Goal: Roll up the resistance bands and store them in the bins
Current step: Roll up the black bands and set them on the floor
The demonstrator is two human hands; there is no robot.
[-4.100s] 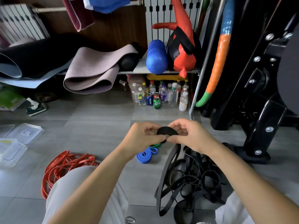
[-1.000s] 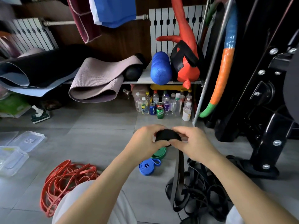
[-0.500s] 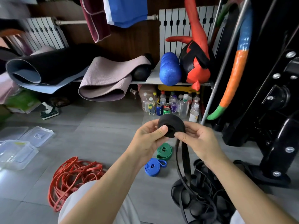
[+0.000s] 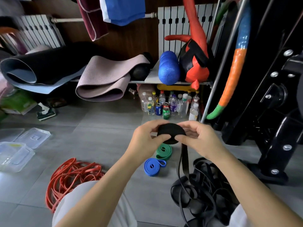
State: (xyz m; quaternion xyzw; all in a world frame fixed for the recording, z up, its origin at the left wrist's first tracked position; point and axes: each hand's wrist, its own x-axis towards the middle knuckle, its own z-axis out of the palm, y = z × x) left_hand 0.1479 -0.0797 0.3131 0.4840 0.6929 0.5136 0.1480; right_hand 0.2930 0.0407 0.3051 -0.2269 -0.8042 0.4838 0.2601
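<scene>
1. Holding the black roll (image 4: 171, 133) up in the air, both hands pinch it from the two sides. The left hand (image 4: 144, 138) has its thumb on the near face of the roll, and the right hand (image 4: 199, 140) does the same on the other side. Each grip is pressed together on the roll.

2. A loose tail (image 4: 184, 159) of the same black band hangs down from the roll to the floor (image 4: 98, 136). It runs into a messy black pile (image 4: 201, 189) of bands near the right knee.

3. The roll could spring open. These bands look stretchy and slippery, so if one thumb lets go too soon, I think the wraps would pop loose.

4. The tail could get stuck. The pile looks all tangled, so a pull may drag other bands up with it or make a knot.

5. The tail could twist as it goes on. Then the roll would turn out lumpy and crooked.

6. The roll could get too fat to hold well, since there may be a lot of band left.

7. A blue roll (image 4: 153, 167) and a green roll (image 4: 163, 151) lie on the floor just under the hands, touching each other. They are not in a bin yet. A dropped roll could bump them.

8. The clear bins (image 4: 14, 155) sit far off to the left, with a lid (image 4: 33, 139) lying beside them. Carrying a roll that far could let it come undone.

9. The red bands (image 4: 70, 176) lie in a loose heap by the left knee, not rolled yet.
</scene>
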